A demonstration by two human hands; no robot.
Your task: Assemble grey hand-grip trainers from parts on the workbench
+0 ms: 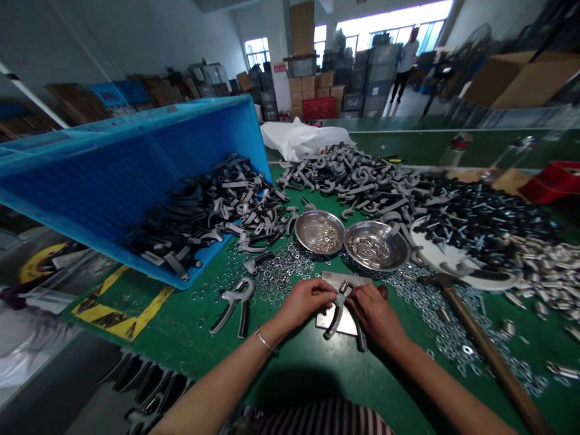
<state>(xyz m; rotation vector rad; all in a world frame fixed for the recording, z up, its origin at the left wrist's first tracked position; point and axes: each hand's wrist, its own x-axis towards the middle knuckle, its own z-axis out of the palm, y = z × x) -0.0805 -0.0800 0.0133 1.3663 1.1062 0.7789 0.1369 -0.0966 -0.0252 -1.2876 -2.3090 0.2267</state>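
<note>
My left hand [308, 300] and my right hand [374, 312] meet over a steel plate [344, 279] on the green work mat [290, 356]. Both hands grip a grey-and-black plastic hand grip [341, 312], with its two handles pointing toward me. My fingers hide its upper part. To the left lies a similar hand grip [233, 305], beyond my left wrist. Small steel washers [276, 272] are scattered just ahead of my left hand, and more [435, 314] spread to the right of my right hand.
A tilted blue plastic bin [136, 175] spills dark handles. Grey hooked parts [348, 178] lie heaped behind two steel bowls [319, 232] [376, 245] of small metal parts. A wooden-handled hammer [489, 344] lies at right. A person walks far back.
</note>
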